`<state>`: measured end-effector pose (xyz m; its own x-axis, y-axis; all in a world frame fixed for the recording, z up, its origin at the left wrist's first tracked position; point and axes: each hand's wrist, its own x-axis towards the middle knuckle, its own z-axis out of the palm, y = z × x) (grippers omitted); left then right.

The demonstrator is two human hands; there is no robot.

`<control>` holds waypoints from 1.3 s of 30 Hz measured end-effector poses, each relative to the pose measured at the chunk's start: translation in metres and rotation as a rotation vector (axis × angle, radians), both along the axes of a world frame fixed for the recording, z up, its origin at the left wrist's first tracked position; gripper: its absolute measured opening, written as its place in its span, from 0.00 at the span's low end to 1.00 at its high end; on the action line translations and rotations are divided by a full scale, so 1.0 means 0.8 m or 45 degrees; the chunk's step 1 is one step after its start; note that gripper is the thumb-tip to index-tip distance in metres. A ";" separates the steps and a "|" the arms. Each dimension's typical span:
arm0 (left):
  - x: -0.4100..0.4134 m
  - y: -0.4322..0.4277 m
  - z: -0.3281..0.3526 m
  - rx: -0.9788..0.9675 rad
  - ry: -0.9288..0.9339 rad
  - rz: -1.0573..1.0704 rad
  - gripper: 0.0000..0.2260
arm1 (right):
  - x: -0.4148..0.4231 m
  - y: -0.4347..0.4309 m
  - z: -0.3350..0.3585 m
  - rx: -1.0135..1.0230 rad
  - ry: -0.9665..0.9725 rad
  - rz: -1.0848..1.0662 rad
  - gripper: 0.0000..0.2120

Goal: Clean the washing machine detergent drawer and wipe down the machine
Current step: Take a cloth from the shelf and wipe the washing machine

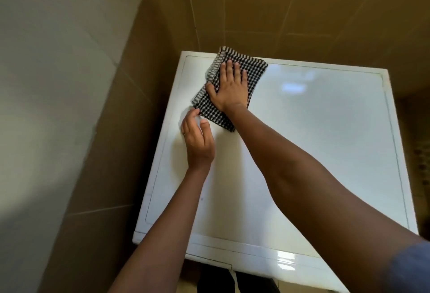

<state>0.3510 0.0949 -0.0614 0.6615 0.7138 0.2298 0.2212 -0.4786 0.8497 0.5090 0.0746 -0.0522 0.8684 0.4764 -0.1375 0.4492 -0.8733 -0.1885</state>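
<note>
Black checked cloth (254,71) — right hand (229,86) flat on it — atop washing machine (314,143).

In the upper middle of the frame the right grip (229,87) lies flat, fingers straight, pressing a black-and-white checked cloth (254,71) onto the white washing machine top (314,141). Just below and left, the left grip (197,139), fingers loosely curled, meets the cloth's edge. A brown tiled wall (256,8) fills the top
</note>
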 end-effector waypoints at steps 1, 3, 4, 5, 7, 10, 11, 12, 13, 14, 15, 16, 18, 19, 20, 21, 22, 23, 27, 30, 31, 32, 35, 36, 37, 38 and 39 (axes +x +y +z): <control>-0.007 0.011 0.003 0.014 0.024 0.004 0.20 | -0.010 0.013 0.001 0.005 0.003 0.048 0.37; -0.028 0.037 0.008 0.051 0.068 0.002 0.20 | -0.035 0.040 0.004 0.015 0.012 0.155 0.37; -0.039 0.050 0.009 0.072 0.089 0.005 0.20 | -0.048 0.052 0.005 0.014 0.016 0.200 0.37; -0.050 0.062 0.010 0.091 0.112 0.015 0.20 | -0.062 0.062 0.007 0.012 0.016 0.234 0.37; -0.073 0.084 0.007 0.127 0.166 0.047 0.21 | -0.090 0.079 0.007 0.010 0.018 0.267 0.37; -0.111 0.101 0.004 0.130 0.239 0.095 0.22 | -0.131 0.090 0.007 0.009 0.025 0.315 0.36; -0.122 0.103 0.004 0.133 0.253 0.108 0.22 | -0.143 0.091 0.006 0.006 0.023 0.341 0.36; -0.134 0.104 0.006 0.133 0.264 0.115 0.22 | -0.156 0.091 0.006 0.004 0.018 0.370 0.35; -0.144 0.103 0.009 0.127 0.276 0.118 0.23 | -0.168 0.090 0.004 0.006 0.018 0.396 0.35; -0.154 0.102 0.012 0.114 0.283 0.121 0.24 | -0.180 0.089 0.004 0.012 0.024 0.412 0.34; -0.162 0.101 0.016 0.099 0.283 0.123 0.24 | -0.191 0.086 0.003 0.022 0.030 0.422 0.34; -0.169 0.100 0.019 0.077 0.278 0.127 0.24 | -0.202 0.083 0.002 0.032 0.038 0.425 0.34; -0.181 0.100 0.027 0.039 0.250 0.122 0.25 | -0.230 0.074 -0.001 0.058 0.038 0.430 0.34; -0.187 0.099 0.032 0.032 0.232 0.119 0.25 | -0.246 0.070 -0.002 0.074 0.040 0.431 0.34; -0.192 0.099 0.036 0.032 0.222 0.120 0.25 | -0.261 0.065 -0.004 0.091 0.044 0.428 0.35; -0.195 0.100 0.039 0.034 0.219 0.124 0.25 | -0.277 0.061 -0.005 0.103 0.052 0.424 0.36; -0.201 0.099 0.042 0.036 0.220 0.130 0.26 | -0.294 0.055 -0.005 0.108 0.052 0.425 0.37; -0.205 0.099 0.045 0.040 0.224 0.136 0.27 | -0.310 0.050 -0.006 0.104 0.049 0.435 0.37; -0.221 0.092 0.056 0.018 0.243 0.145 0.28 | -0.370 0.029 -0.009 0.053 0.014 0.483 0.36; -0.229 0.086 0.059 0.019 0.267 0.082 0.23 | -0.395 0.014 -0.011 0.086 0.005 0.485 0.36; -0.231 0.083 0.059 0.037 0.281 0.063 0.22 | -0.398 0.010 -0.009 0.105 0.017 0.490 0.37; -0.234 0.080 0.060 0.056 0.296 0.044 0.20 | -0.401 0.006 -0.008 0.117 0.031 0.497 0.38; -0.244 0.073 0.062 0.090 0.318 -0.006 0.16 | -0.412 -0.010 0.000 0.100 0.059 0.544 0.35; -0.246 0.071 0.063 0.095 0.330 -0.015 0.15 | -0.416 -0.017 0.001 0.089 0.067 0.563 0.34; -0.248 0.068 0.063 0.104 0.343 -0.029 0.15 | -0.420 -0.025 0.002 0.083 0.066 0.581 0.34; -0.250 0.065 0.064 0.118 0.351 -0.046 0.15 | -0.424 -0.033 0.003 0.084 0.058 0.600 0.34; -0.252 0.062 0.064 0.130 0.356 -0.069 0.14 | -0.427 -0.044 0.002 0.082 0.044 0.620 0.33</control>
<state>0.1496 0.1443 -0.0105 0.7457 0.6584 0.1022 0.4118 -0.5761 0.7060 0.1677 0.0396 -0.0508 0.5382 0.8344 -0.1188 0.7949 -0.5494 -0.2573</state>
